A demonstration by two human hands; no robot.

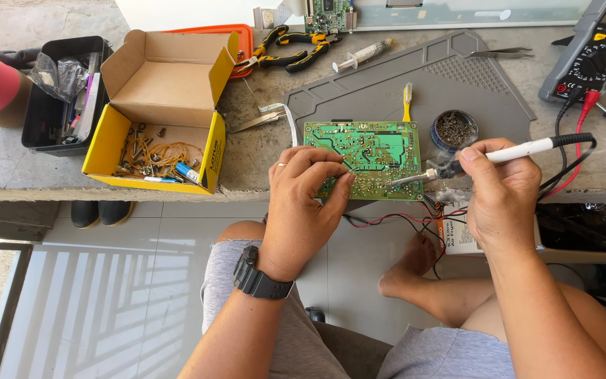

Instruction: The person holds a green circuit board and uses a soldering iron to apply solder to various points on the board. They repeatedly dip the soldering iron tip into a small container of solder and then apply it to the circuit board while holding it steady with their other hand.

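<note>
The left hand (303, 203) is pinched shut, thumb and fingertips pressing a thin strand of solder wire (348, 168) against the near edge of the green circuit board (366, 154). The right hand (503, 193) is closed around a white-handled soldering iron (485, 158), its metal tip resting on the board's near right part, close to the wire. The board lies at the near edge of a grey work mat (457, 77), partly overhanging the table's lip, with red and black wires trailing below it.

To the left stands an open yellow cardboard box (159, 133) with its flaps raised, holding small parts and loose yellow wire; black print runs along its near right side. Left of it is a black bin (57, 98) stuffed with plastic bags. On the far side lie orange-and-black pliers (292, 52), a syringe (362, 55) and tweezers (499, 52). A small round tin (454, 130) sits just right of the board, a yellow-handled brush (407, 102) behind it. A multimeter (590, 56) with red and black leads occupies the far right corner.

The table (8, 161) is bare grey concrete. Below it, the floor (177, 224) is pale tile, with dark shoes under the left side.
</note>
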